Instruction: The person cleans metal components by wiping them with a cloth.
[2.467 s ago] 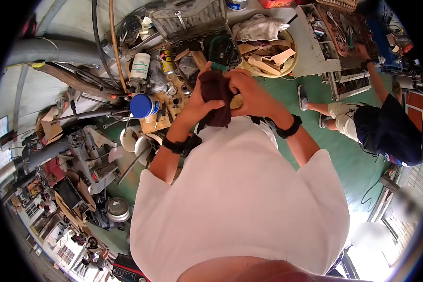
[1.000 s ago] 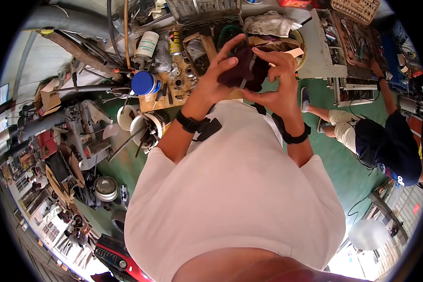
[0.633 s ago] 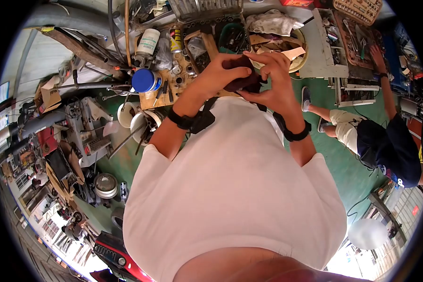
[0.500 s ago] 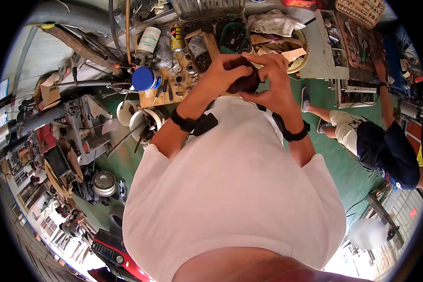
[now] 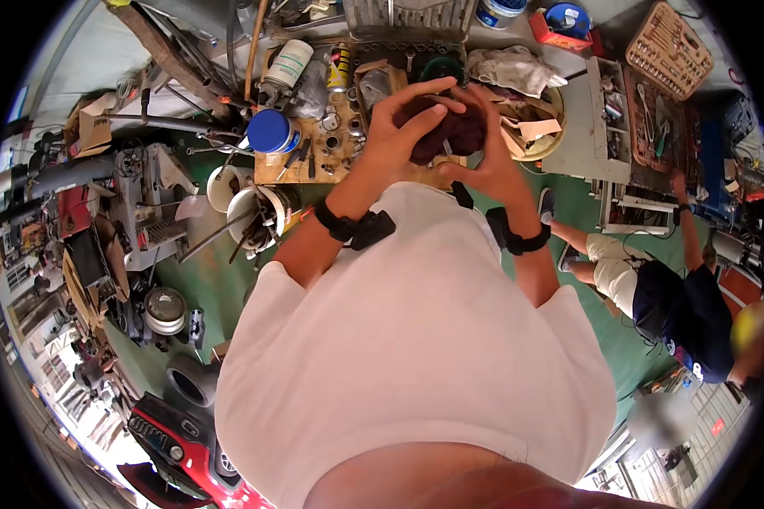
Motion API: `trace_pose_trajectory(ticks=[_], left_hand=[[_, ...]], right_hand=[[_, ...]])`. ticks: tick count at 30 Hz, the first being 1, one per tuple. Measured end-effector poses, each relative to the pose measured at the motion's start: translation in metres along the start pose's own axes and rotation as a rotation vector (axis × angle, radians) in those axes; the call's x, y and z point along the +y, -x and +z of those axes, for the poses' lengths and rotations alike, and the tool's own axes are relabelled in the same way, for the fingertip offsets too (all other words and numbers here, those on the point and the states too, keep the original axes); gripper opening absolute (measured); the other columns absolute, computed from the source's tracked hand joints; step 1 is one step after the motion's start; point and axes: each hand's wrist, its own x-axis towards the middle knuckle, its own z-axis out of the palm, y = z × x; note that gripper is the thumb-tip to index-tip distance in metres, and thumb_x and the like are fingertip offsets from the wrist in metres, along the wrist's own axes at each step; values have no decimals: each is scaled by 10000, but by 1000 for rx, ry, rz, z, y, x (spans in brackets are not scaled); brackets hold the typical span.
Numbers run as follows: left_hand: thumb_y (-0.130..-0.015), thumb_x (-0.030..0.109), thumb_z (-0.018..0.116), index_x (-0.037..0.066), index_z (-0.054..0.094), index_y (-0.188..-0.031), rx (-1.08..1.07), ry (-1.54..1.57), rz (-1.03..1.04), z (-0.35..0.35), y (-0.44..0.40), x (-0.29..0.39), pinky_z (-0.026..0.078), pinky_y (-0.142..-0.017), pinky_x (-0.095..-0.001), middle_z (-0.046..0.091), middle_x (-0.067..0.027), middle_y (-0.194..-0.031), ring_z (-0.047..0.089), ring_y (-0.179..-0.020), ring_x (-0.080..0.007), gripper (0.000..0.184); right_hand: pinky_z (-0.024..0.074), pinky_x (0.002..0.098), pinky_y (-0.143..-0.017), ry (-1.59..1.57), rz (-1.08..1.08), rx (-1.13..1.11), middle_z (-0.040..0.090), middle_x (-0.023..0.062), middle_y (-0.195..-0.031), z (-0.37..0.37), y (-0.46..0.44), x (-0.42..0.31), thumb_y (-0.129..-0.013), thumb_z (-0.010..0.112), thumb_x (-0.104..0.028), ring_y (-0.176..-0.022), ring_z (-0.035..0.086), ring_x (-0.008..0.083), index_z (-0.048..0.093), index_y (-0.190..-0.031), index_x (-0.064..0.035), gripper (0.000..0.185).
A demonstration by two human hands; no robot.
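One white shirt (image 5: 416,331) lies nearest below me, and black bands (image 5: 361,227) circle both my wrists. Beyond them I have a bunched maroon cloth (image 5: 460,134) between my two hands, up over the near edge of the worktop (image 5: 335,174). The fingers of my left hand (image 5: 401,127) curl around one side of it, thumb laid across the top; those of my right hand (image 5: 494,142) arch around the other side, thumb low. I cannot tell how firmly they press.

On the wooden part of the worktop, to my left, sit a blue-lidded tub (image 5: 273,131), a few slim hand tools (image 5: 293,158) and scattered metal rings (image 5: 331,121). Past these stand a yellow can (image 5: 338,68) and a white canister (image 5: 290,62), with a clear plastic bag (image 5: 311,89) between. Just beyond my fingers is a green tray (image 5: 440,71), and right of it a yellow basin (image 5: 559,131) of cardboard scraps (image 5: 535,130), with a pale rag (image 5: 518,69) across its back.

Farther right, a person in a dark top (image 5: 696,327) has one hand near a reddish tool tray (image 5: 633,123). An open socket case (image 5: 671,51) lies behind that.
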Motion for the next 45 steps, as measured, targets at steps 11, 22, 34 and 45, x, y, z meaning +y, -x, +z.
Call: trace_pose_trajectory(ticks=[11,22,34,45], left_hand=[[-847,82,691,14,668,-1010,109,-691,406,5,20,-2,531,-712,-290,685,-95,-851,669,-753,-189,178],[-927,214,604,14,541,-1228,-28,-1017,851,-9,10,-9,356,-1042,-442,492,-138,-1278,426,-1246,-363,367],[-945,77,487,24,492,-1359,27,-896,539,-24,13,-9,332,-1084,-392,435,-146,-1388,433,-1273,-316,418],[-964,200,473,41,489,-1397,-158,-706,375,-42,28,4,257,-1129,-400,410,-112,-1421,353,-1347,-284,462]], right_hand=[[399,311,-996,-493,536,-250,508,62,-1284,7,15,19,-944,554,-175,-1170,471,141,365,-1420,-20,534],[466,305,-840,-239,93,141,612,112,-1115,37,-41,-30,-1015,471,-386,-954,559,169,436,-1310,-8,481],[475,279,-798,-149,164,287,652,80,-1019,55,-41,4,-996,534,-318,-887,572,117,541,-1208,4,385],[497,296,-812,-154,83,163,647,89,-1045,55,-33,16,-845,742,-389,-942,609,139,499,-1258,-13,609]])
